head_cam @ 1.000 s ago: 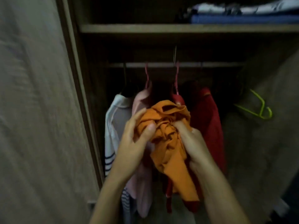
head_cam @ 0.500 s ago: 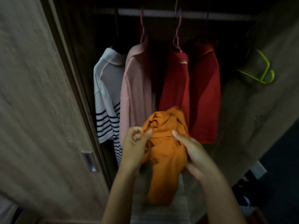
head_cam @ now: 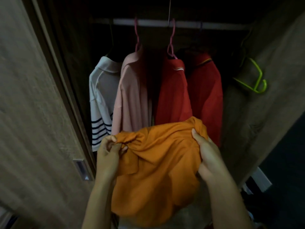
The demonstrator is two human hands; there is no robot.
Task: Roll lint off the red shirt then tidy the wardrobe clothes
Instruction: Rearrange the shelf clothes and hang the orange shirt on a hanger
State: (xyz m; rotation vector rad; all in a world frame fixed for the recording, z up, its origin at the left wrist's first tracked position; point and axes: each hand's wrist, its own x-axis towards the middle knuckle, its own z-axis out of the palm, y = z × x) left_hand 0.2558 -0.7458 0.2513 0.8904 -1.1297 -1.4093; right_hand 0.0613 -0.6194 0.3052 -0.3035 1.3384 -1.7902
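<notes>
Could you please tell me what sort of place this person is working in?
Most likely a home wardrobe: shirts hang on pink plastic hangers from a pale horizontal rail, a wood-grain sliding door stands aside, and both hands hold a crumpled orange shirt.

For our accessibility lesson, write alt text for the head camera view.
Two bare hands, left hand and right hand, grip a crumpled orange shirt before an open wardrobe. Behind it hang a striped white shirt, pink shirt, two red shirts and an empty green hanger.

orange shirt (head_cam: 156, 171) covers the bottoms of both red shirts (head_cam: 175, 90), and its own hem runs off the frame's bottom edge.
</notes>
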